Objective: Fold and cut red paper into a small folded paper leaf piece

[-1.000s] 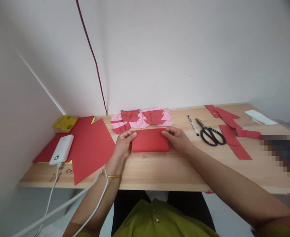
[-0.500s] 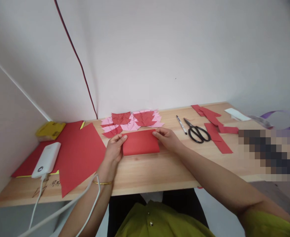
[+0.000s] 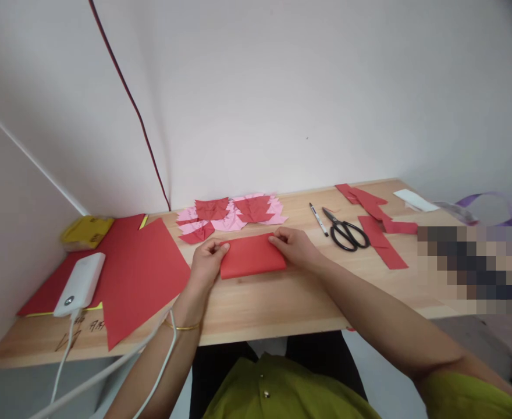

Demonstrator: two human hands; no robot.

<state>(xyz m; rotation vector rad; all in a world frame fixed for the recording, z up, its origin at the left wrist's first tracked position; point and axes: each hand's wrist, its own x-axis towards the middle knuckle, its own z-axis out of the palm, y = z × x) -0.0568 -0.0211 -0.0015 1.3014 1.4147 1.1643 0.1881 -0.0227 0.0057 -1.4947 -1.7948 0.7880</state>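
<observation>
While the folded red paper [image 3: 252,256] is held between both hands over the wooden table [image 3: 273,308], its rounded edge faces 6 o'clock; contact with the tabletop: cannot tell. Left hand [image 3: 206,261]: thumb and fingers pinching the 10 o'clock corner. Right hand [image 3: 297,246]: similar pinch near the 2 o'clock corner. From the paper outward: pink and red cut pieces [image 3: 232,215] at 11, pen [image 3: 319,220] at 2, scissors [image 3: 347,234] between 2 and 3, red strips [image 3: 382,244] near 3, large red sheet [image 3: 145,279] toward 9.

Underside of red paper [image 3: 252,257] hidden, wall cable [image 3: 141,118] cut off above, pixelated patch [image 3: 469,263] rightward
</observation>
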